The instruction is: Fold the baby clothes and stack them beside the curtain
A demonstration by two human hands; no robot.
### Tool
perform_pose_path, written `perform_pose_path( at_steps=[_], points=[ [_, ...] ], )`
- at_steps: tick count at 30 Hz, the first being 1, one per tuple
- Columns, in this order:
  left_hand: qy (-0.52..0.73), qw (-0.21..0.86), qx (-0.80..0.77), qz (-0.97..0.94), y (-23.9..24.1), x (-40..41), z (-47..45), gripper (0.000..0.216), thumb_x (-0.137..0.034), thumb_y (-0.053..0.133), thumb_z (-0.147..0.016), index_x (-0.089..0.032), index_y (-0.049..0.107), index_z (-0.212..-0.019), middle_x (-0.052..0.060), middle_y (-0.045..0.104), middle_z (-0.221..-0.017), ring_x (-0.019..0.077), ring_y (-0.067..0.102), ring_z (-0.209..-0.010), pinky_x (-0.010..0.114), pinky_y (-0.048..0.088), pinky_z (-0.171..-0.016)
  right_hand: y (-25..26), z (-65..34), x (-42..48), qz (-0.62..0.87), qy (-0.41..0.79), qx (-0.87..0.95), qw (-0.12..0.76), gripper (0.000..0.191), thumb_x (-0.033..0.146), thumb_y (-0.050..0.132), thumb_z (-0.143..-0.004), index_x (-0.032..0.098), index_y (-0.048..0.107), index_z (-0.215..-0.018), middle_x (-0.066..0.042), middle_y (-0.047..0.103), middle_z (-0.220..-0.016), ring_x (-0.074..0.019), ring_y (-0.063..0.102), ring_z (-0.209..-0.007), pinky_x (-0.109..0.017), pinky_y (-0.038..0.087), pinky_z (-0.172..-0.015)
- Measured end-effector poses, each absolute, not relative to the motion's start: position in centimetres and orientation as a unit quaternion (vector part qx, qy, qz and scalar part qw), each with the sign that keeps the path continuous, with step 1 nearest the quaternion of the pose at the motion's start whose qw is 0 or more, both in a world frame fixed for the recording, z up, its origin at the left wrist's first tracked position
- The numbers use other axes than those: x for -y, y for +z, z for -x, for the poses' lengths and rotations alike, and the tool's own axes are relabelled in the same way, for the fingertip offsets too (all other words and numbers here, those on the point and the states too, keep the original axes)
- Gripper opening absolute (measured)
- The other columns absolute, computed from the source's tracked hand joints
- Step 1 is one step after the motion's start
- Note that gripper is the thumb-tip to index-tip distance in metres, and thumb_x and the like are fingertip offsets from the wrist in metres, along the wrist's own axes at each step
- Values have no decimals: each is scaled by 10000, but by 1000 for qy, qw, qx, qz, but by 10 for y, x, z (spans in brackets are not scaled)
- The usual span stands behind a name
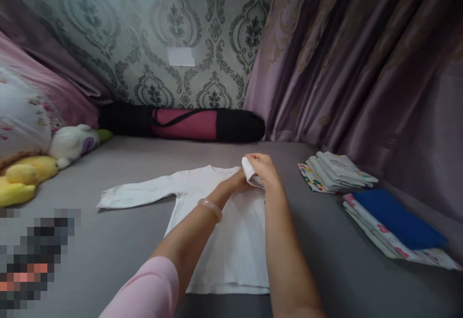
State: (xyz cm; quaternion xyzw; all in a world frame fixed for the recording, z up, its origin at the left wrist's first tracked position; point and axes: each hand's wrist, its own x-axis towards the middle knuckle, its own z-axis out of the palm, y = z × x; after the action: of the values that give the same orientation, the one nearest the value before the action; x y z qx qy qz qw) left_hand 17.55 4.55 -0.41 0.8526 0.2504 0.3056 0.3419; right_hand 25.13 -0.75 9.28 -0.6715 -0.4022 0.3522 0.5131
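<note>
A white long-sleeved shirt lies flat on the grey bed, its left sleeve stretched out toward the left. My right hand is closed on the shirt's right sleeve, which is folded in over the shoulder area. My left hand rests on the shirt near the collar, right beside the right hand; its fingers are mostly hidden behind the sleeve and the right hand. A pale bangle sits on my left wrist.
Two stacks of folded clothes lie at the right: a patterned white one and one topped by a blue piece. A black and pink roll bag lies by the wall. Plush toys sit at the left. Purple curtains hang at the right.
</note>
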Motion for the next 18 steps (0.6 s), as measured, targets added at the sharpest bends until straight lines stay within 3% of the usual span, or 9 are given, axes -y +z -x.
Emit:
perform_pose_path(
  at_steps=[3,5,9,12,18],
  points=[
    [330,331,-291,-835,0,-49,-150,241,-115,590,-737,-117,672,-965,114,648,-1099,235,596,-991,335,484,-874,87,-255,2,681,321,404,519,262,236,558,-751,106,723,-909,-37,677,-695,-118,581,-577,-217,456,-566],
    [349,347,-379,-784,2,-49,-129,234,-161,531,-800,-108,652,-994,136,654,-1049,233,624,-927,346,514,-798,81,-253,-4,687,297,420,514,296,274,548,-764,111,717,-943,-53,691,-745,-136,602,-606,-234,470,-583],
    [364,496,-511,-600,5,-37,-86,240,-282,465,-891,-107,604,-982,118,663,-935,165,654,-695,269,526,-609,67,-232,-16,691,253,484,473,311,296,512,-801,134,711,-976,-75,703,-845,-174,644,-739,-264,497,-663],
    [392,584,-503,-501,4,-26,-62,308,-388,474,-910,-101,572,-967,117,656,-896,152,660,-666,253,530,-606,55,-206,-20,681,232,538,440,287,279,497,-829,156,708,-981,-80,704,-925,-184,644,-863,-268,495,-752],
    [429,633,-479,-431,-7,-22,-49,573,-670,439,-833,-119,578,-900,87,646,-770,170,635,-664,279,536,-597,32,-179,-10,595,390,609,351,433,355,512,-878,143,570,-1250,-93,702,-975,-148,648,-732,-239,496,-668]
  ],
)
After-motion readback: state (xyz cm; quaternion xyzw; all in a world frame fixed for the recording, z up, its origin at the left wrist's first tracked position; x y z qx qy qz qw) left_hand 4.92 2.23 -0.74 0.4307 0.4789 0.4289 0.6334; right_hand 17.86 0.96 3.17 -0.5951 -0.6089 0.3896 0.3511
